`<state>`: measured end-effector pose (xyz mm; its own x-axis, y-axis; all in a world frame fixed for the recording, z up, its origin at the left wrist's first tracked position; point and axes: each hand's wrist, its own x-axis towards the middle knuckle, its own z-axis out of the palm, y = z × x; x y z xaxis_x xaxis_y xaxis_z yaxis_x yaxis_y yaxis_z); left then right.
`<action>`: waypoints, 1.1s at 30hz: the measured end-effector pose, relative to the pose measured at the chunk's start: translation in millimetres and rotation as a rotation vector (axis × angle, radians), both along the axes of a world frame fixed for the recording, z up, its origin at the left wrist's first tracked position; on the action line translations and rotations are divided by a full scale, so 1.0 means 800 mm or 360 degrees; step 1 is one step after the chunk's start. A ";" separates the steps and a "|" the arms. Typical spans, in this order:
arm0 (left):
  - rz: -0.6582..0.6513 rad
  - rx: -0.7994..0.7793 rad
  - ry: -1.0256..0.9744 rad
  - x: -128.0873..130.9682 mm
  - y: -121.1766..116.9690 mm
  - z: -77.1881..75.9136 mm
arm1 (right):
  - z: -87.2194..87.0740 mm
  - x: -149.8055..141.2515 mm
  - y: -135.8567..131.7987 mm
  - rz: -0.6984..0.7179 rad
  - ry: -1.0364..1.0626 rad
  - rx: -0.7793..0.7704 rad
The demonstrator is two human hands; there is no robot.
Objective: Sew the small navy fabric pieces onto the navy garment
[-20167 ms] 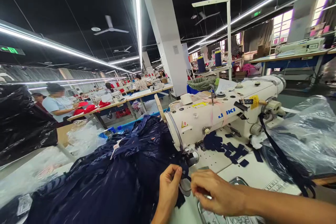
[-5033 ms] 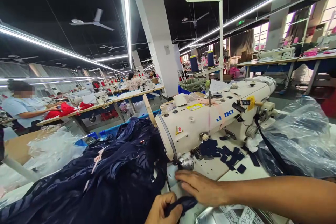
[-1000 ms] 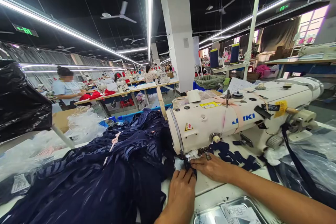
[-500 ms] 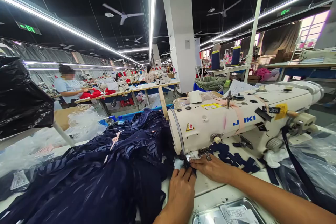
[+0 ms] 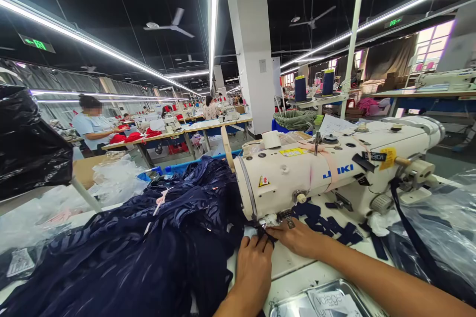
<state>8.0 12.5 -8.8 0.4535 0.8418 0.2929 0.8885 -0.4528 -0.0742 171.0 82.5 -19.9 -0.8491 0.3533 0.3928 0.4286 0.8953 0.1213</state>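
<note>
A white sewing machine [image 5: 297, 173] with a long cylindrical head stands before me. Under its needle end, my left hand [image 5: 253, 262] presses curled fingers onto a dark navy piece of fabric [image 5: 266, 240]. Beside it, my right hand [image 5: 297, 238] reaches in from the right, its fingertips on the same fabric near the presser foot. The fingertips of both hands are partly hidden, and the needle cannot be made out. A large heap of navy lace garments [image 5: 159, 242] lies left of my hands. Small navy fabric pieces [image 5: 330, 225] are scattered behind my right hand.
A metal tray [image 5: 357, 287] with printed labels sits at the front right. Clear plastic bags [image 5: 446, 237] lie on the right, and a black plastic bag [image 5: 33, 138] hangs at left. Navy thread cones [image 5: 300, 88] stand behind the machine. A person [image 5: 92, 124] handles red fabric at another table.
Five seconds ago my left hand held navy fabric nearer the front edge; now it is up at the needle end. Over the last second both hands stay there, while the view shifts slightly.
</note>
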 end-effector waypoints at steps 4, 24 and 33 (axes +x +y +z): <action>0.0001 0.0047 -0.0031 0.000 0.000 -0.001 | 0.003 -0.001 -0.002 -0.0024 0.0036 -0.0001; -0.0094 -0.0204 -0.0367 -0.030 -0.003 0.019 | 0.010 -0.005 -0.031 -0.0121 0.0224 -0.0349; -0.0065 -0.0315 -0.0255 -0.028 -0.008 0.013 | 0.003 0.001 -0.020 0.0000 0.0372 -0.0643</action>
